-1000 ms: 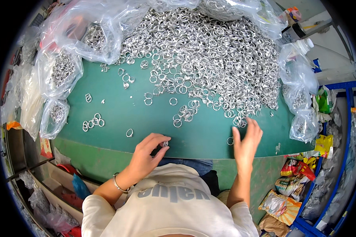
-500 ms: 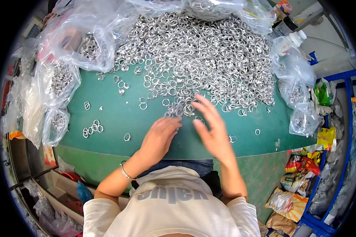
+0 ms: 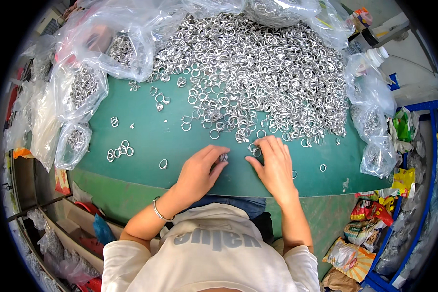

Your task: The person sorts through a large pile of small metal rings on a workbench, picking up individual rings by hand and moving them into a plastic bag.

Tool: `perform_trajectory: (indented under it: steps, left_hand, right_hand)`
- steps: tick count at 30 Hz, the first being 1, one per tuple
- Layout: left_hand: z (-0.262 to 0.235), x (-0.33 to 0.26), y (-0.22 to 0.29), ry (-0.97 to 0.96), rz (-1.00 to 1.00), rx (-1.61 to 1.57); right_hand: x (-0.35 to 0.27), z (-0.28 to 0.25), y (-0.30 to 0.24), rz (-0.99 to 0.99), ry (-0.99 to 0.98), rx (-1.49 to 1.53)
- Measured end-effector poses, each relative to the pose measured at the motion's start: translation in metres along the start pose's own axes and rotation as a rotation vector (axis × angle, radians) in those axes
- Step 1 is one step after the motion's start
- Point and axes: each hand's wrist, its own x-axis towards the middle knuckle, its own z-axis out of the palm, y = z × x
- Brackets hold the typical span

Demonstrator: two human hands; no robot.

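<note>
A green worktop carries a big heap of silver rings, clear bags at its edges. Just below the heap, the left hand pinches one small ring; the right hand fingers another ring.

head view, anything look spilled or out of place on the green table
Mostly no: the metal rings lie in one big heap at the far side. A few strays sit apart on the green table, such as a small cluster at the left and single rings to the right of the right hand. No damage shows.
</note>
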Motion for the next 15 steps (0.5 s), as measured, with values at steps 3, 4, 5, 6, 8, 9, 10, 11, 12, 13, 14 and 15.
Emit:
perform_trajectory:
  steps: [3,4,5,6,8,9,10,11,12,13,14,15]
  left_hand:
    - [-0.004,-0.005,0.002,0.006,-0.072,-0.012]
    - [-0.006,-0.006,0.001,0.010,-0.055,0.001]
    - [-0.007,-0.007,-0.001,0.013,-0.038,0.014]
    - [-0.007,-0.007,-0.002,0.013,-0.015,0.024]
    - [-0.003,-0.007,-0.004,0.021,0.012,0.014]
    - [-0.001,-0.006,-0.005,0.025,0.026,0.006]
    - [0.001,-0.005,-0.004,0.027,0.040,0.000]
    - [0.001,-0.004,-0.003,0.031,0.054,-0.006]
    - [0.001,-0.005,-0.003,0.039,0.062,-0.008]
    - [0.001,-0.006,-0.003,0.029,0.048,-0.013]
    - [0.002,-0.006,-0.003,0.022,0.033,-0.019]
    - [0.000,-0.008,-0.003,0.017,0.010,-0.014]
  right_hand:
    - [-0.006,-0.006,0.007,0.091,-0.036,-0.045]
    - [-0.007,-0.011,0.010,0.088,-0.021,0.001]
    - [-0.007,-0.018,0.011,0.123,-0.064,0.053]
    - [-0.008,-0.020,0.012,0.168,-0.073,0.112]
    - [-0.007,-0.018,0.009,0.186,-0.037,0.141]
    - [-0.006,-0.013,0.003,0.160,0.010,0.109]
    - [-0.005,-0.010,0.000,0.132,0.055,0.076]
    - [-0.006,-0.007,0.002,0.145,0.037,0.129]
    - [-0.007,-0.001,0.003,0.152,0.015,0.186]
    - [-0.007,0.003,0.003,0.158,-0.009,0.244]
    - [-0.008,0.004,0.002,0.109,-0.001,0.212]
    - [-0.008,0.005,0.000,0.099,0.002,0.211]
